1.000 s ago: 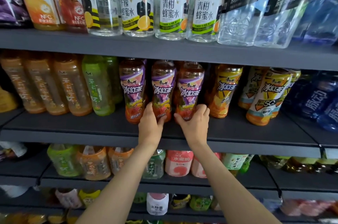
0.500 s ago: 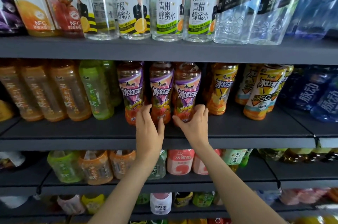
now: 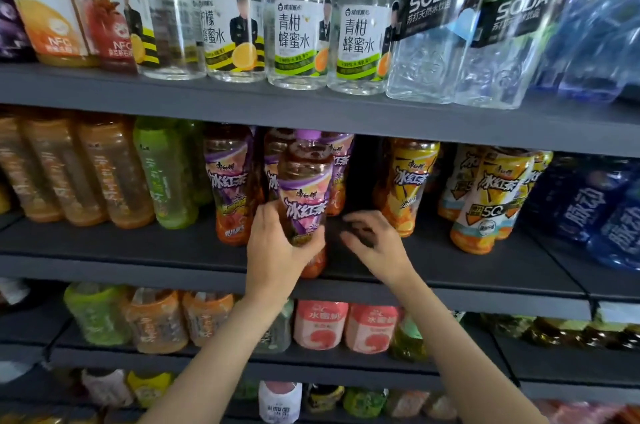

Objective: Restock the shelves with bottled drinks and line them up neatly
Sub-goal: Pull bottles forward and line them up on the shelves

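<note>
My left hand grips a purple-labelled iced tea bottle by its lower half, pulled out to the front edge of the dark middle shelf. More purple-labelled bottles stand behind it, one at its left and others partly hidden. My right hand hovers just right of the held bottle, fingers spread, blurred, holding nothing. A dark gap in the row lies behind my right hand.
Yellow-labelled iced tea bottles stand to the right, green and orange tea bottles to the left. Clear honey-water and soda bottles fill the shelf above. Pink bottles sit on the shelf below.
My left hand has pulled one purple-labelled bottle forward out of the row. My right hand has let go of its bottle and moved right, fingers apart.
</note>
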### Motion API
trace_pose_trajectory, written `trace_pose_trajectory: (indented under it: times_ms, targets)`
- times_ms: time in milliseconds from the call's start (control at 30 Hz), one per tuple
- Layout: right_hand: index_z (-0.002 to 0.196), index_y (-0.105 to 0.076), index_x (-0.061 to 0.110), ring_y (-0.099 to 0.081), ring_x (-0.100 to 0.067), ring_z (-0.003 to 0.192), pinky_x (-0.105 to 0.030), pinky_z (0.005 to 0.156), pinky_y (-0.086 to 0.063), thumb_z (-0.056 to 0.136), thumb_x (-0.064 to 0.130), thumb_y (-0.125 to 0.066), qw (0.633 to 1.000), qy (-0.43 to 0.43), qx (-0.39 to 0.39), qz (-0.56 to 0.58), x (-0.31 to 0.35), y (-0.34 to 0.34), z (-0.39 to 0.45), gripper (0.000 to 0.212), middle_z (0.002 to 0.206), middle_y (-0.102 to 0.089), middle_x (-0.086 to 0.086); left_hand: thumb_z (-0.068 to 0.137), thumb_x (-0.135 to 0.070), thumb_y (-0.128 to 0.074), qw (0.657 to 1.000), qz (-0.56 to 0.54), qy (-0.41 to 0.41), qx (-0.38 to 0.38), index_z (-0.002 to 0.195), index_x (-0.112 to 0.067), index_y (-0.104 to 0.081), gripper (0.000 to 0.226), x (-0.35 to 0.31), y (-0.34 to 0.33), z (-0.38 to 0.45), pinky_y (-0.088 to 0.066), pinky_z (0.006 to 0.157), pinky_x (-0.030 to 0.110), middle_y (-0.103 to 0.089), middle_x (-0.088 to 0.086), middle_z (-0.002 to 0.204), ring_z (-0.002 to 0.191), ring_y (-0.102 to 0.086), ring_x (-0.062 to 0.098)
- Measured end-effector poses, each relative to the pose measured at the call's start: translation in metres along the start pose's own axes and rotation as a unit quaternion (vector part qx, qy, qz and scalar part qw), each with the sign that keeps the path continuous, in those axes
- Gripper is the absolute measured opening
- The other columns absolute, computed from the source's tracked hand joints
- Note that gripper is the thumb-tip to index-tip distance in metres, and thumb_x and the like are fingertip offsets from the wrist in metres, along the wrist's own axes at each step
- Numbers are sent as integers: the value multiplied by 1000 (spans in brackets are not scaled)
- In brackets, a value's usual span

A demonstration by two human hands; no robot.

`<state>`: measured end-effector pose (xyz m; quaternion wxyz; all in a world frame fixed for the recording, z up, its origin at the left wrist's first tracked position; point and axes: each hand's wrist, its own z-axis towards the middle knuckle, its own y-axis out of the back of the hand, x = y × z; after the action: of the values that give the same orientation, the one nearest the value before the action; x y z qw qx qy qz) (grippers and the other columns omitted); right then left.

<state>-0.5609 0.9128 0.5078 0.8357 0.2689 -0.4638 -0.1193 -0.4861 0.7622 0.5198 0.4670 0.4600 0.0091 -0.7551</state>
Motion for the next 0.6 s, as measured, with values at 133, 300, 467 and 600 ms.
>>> trace_pose_trajectory:
  times_ms: [133,300,467,600]
  targets:
    - [129,-44,-3,-49,-29,119,-32,98,-41,81,23,-70,995,-81,-64,-13,2,-20,55,61,126,-52,-17,69,-33,-74,999,27,12,-15,105,-3,-52,52,-3,-3,-2,-34,75,18,-46,-3,94,94,-51,17]
    - [130,-38,-3,-49,-34,120,-38,97,-42,81,16,-70,981,-167,-95,11,1,-50,84,62,127,-51,-21,69,-28,-76,999,23,23,-19,109,-4,-50,53,-6,-2,-5,-28,73,11,-48,0,97,93,-43,9]
    - [120,-46,-4,-52,-35,113,-39,89,-43,82,12,-67,980,-152,-126,-36,-4,-47,77,46,120,-55,-21,69,-29,-75,999,28,17,-13,107,-3,-51,51,-6,-2,-3,-31,73,15,-47,1,96,93,-50,17]
    - [113,-48,-4,-53,-35,110,-39,87,-43,82,14,-68,980,-144,-131,-48,-1,-46,68,41,115,-56,-20,70,-32,-75,999,42,6,-7,108,-4,-52,53,-4,0,-2,-33,73,20,-54,6,99,96,-53,21]
